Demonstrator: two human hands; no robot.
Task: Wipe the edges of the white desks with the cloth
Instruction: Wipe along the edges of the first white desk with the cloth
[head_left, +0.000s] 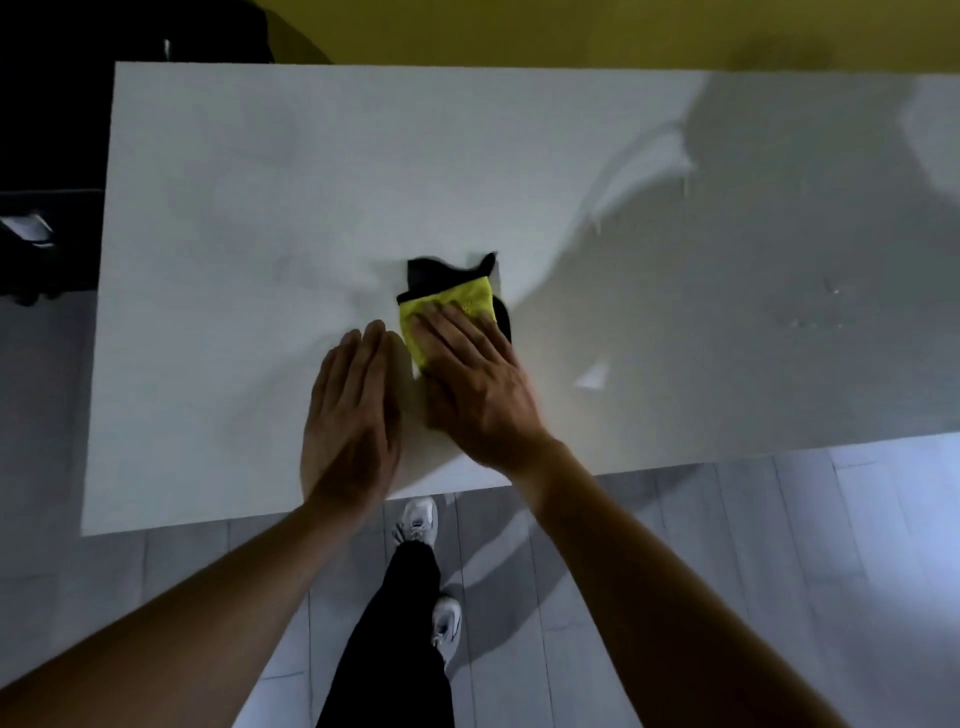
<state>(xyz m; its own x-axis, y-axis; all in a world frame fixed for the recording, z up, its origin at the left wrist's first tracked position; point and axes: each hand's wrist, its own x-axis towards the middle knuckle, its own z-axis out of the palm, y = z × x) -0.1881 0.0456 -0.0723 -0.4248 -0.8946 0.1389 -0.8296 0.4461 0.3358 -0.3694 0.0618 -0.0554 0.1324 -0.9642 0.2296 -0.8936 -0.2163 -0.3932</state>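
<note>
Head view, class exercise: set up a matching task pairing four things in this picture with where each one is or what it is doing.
Things
1. right hand
2. left hand
3. cloth
4. shoes

Places or states
A. flat on the bare white desk, beside the cloth
B. on the grey floor below the desk's near edge
C. pressing flat on the cloth
D. yellow and black, lying on the desk

Pairs: 1-C, 2-A, 3-D, 4-B
</note>
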